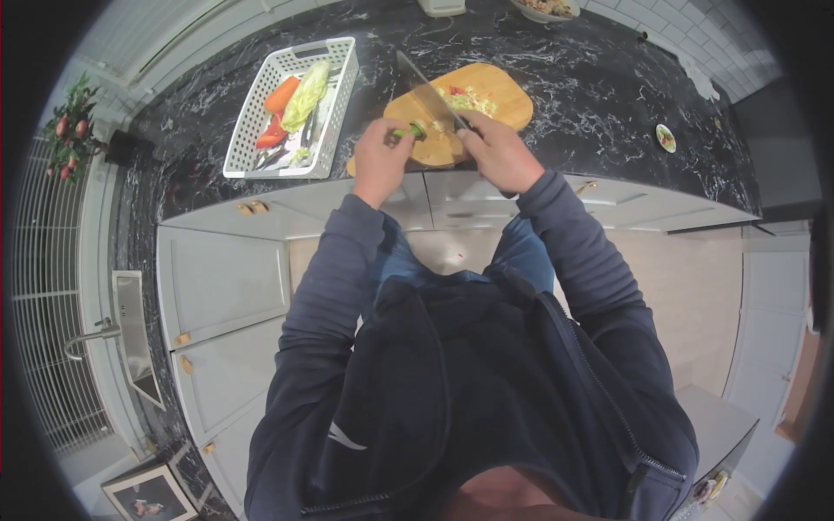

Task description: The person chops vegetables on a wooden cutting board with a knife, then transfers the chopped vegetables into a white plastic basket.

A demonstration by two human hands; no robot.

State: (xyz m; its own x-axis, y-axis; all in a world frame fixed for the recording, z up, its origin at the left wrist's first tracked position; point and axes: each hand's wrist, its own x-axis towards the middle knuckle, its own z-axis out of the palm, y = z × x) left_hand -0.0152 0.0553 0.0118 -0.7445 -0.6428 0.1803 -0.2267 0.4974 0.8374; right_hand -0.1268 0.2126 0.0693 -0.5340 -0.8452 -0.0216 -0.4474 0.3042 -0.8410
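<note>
My left hand (383, 158) pinches a green vegetable piece (412, 132) over the left part of the wooden cutting board (506, 90). In my right hand (497, 149) is the handle of a large knife (430, 94), its blade pointing up and to the left across the board. Small pale bits lie on the board between my hands. Behind the blade sits a pile of chopped vegetables (473, 102), green, white and red. To the left, a white perforated basket (241, 130) holds an orange carrot-like vegetable (281, 94), a red pepper piece (272, 135) and a leafy green head (304, 102).
The board rests on a black marbled counter (591, 95), near its front edge. A small dish (665, 138) stands at the right. At the back are a bowl of food (546, 9) and a white object (442, 7). A potted plant (74, 130) is at far left.
</note>
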